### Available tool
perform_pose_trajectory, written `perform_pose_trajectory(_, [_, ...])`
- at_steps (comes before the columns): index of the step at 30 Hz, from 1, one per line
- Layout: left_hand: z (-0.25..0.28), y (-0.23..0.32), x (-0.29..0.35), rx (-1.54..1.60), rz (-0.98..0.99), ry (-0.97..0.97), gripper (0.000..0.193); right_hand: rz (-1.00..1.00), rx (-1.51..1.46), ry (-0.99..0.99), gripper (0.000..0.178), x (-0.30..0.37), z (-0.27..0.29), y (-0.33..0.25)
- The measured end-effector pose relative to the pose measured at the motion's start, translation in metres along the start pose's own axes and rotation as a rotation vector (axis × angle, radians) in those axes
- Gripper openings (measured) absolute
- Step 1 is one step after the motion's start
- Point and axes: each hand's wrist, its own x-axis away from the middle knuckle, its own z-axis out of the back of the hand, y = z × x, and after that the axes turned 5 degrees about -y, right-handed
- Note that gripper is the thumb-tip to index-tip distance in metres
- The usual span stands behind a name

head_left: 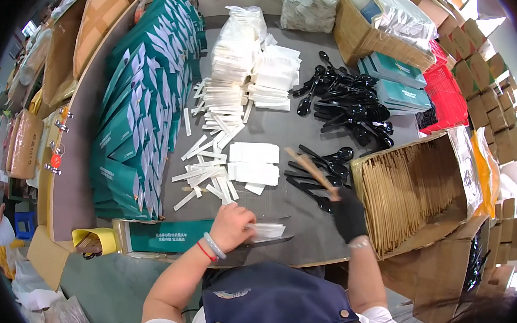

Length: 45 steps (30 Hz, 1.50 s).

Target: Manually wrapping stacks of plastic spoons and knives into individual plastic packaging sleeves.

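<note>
My bare left hand [233, 225] has its fingers curled over the near end of the table. A thin white, partly clear packet [268, 229], blurred, sticks out from under it to the right. My right hand [349, 215], in a black glove, grips a pair of flat wooden chopsticks [312, 170], tilted up to the left. Those chopsticks pass over black plastic spoons [338, 155]. Beside the glove, a cardboard box [411, 139] holds packed rows of wooden chopsticks [400, 193]. Just beyond my left hand lie narrow white paper packets [202, 175] and white square packets [254, 163].
Green printed sleeves [145, 109] with white flaps fill the left side. More white packets [233, 66] and black spoons [351, 105] are piled farther back. Green boxes [401, 89] and a red crate [444, 95] stand right. A yellow container [95, 242] is at the left front.
</note>
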Motion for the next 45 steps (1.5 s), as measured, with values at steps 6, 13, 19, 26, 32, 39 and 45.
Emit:
perform_pose_trajectory(6, [-0.009,0.013,0.048,-0.034,0.015,0.337,0.034,0.034,0.235,-0.148,0.017,-0.020,-0.026,-0.023])
perform_pose_trajectory(13, [-0.026,0.022,0.063,-0.188,-0.098,0.284,0.050,0.364,0.186,-0.630,0.018,0.000,-0.060,-0.081])
perform_pose_trajectory(19, [-0.011,0.009,0.080,-0.336,0.082,0.148,0.055,0.301,0.178,-0.494,0.030,0.014,-0.035,-0.073])
perform_pose_trajectory(26, [0.002,-0.017,0.087,-0.151,0.143,0.181,0.075,0.528,0.378,-0.496,0.040,0.025,-0.039,-0.049])
perform_pose_trajectory(32, [-0.011,0.001,0.055,-0.061,0.030,0.242,0.072,0.645,0.067,-0.504,0.045,0.033,-0.085,-0.089])
perform_pose_trajectory(39, [-0.010,0.006,0.049,-0.146,0.029,0.202,0.078,0.152,-0.038,-0.503,0.016,0.038,-0.075,-0.028])
perform_pose_trajectory(45, [-0.006,0.003,0.033,-0.112,-0.009,0.166,0.067,0.163,-0.294,-0.591,0.045,0.044,-0.091,-0.106])
